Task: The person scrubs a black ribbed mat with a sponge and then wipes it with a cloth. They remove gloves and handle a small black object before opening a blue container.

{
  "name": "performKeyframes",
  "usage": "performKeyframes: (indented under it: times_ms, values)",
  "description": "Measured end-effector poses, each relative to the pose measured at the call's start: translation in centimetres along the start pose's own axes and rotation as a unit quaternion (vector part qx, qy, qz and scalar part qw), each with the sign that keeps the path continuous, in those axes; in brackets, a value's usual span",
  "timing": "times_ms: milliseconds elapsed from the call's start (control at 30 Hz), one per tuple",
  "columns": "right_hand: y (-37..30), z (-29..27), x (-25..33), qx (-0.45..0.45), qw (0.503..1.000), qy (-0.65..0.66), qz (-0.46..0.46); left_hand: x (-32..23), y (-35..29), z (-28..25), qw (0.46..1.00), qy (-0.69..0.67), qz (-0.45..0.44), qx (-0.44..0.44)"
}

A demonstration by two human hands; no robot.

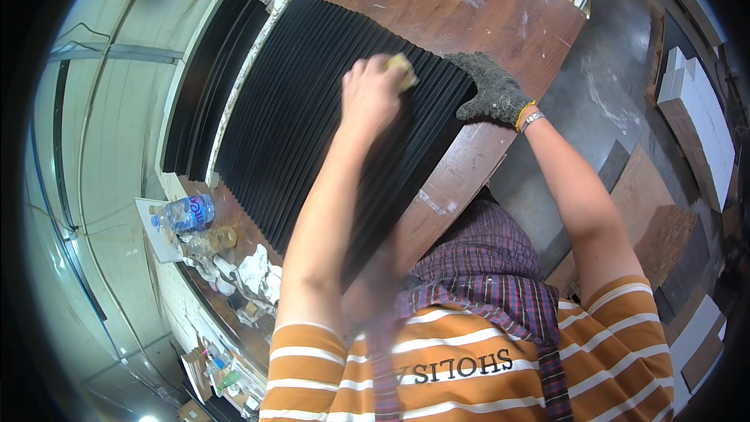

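Observation:
Long black strips (pixel 312 86) lie side by side in a wide ribbed sheet on the brown work table (pixel 516 16). My left hand (pixel 369 98), bare, is closed on a small yellowish pad (pixel 403 72) over the strips; whether it is sponge or folded cloth, I cannot tell. My right hand (pixel 492 90) wears a dark grey knitted glove with a yellow cuff. Its thumb and fingers span the right end of the strips nearest me and hold them at the table's edge. Its fingertips are partly hard to make out against the black.
Beyond a pale, speckled bar (pixel 254 82), more black strips (pixel 215 78) lie at the left. A blue-labelled bottle (pixel 191 212), a yellowish bottle (pixel 209 241) and crumpled white cloth or paper (pixel 258 273) stand or lie at lower left. White boards (pixel 699 121) are stacked on the floor at right.

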State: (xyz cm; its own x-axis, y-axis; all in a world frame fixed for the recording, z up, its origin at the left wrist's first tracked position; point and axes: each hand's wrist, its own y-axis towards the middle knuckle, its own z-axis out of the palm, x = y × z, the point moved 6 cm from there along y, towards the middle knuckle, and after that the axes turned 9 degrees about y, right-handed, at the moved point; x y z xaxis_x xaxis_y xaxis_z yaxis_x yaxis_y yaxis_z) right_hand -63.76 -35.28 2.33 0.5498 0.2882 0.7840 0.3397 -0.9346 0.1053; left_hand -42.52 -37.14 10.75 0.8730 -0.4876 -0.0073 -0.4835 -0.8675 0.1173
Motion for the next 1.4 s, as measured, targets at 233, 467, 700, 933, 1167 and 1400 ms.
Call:
performKeyframes:
  times_ms: [233, 467, 700, 933, 1167, 1400]
  values:
    - [-0.2, 0.0, 0.4, 0.005, 1.000, 0.000, 0.025, 7.5, -23.2, -4.3, 0.995, 0.037, -0.077, 0.049]
    - [0.2, 0.2, 0.1, 0.020, 0.999, 0.005, 0.044, 13.8, -39.8, -7.6, 0.927, 0.121, -0.302, 0.188]
    - [0.0, -0.1, 0.6, 0.021, 0.999, -0.007, 0.030, 9.2, -22.2, -6.1, 0.992, 0.032, -0.121, -0.009]
    - [-0.1, 0.0, -0.1, -0.004, 1.000, -0.005, 0.022, -2.3, 2.2, -1.5, 0.995, -0.047, -0.014, -0.085]
    - [0.0, 0.0, 0.0, -0.003, 1.000, 0.003, 0.010, -2.6, -0.3, 0.0, 0.999, -0.030, 0.020, -0.031]
    - [-0.2, -0.1, 0.6, 0.001, 1.000, 0.000, 0.025, 5.8, -22.9, -4.2, 0.997, -0.020, -0.061, 0.052]
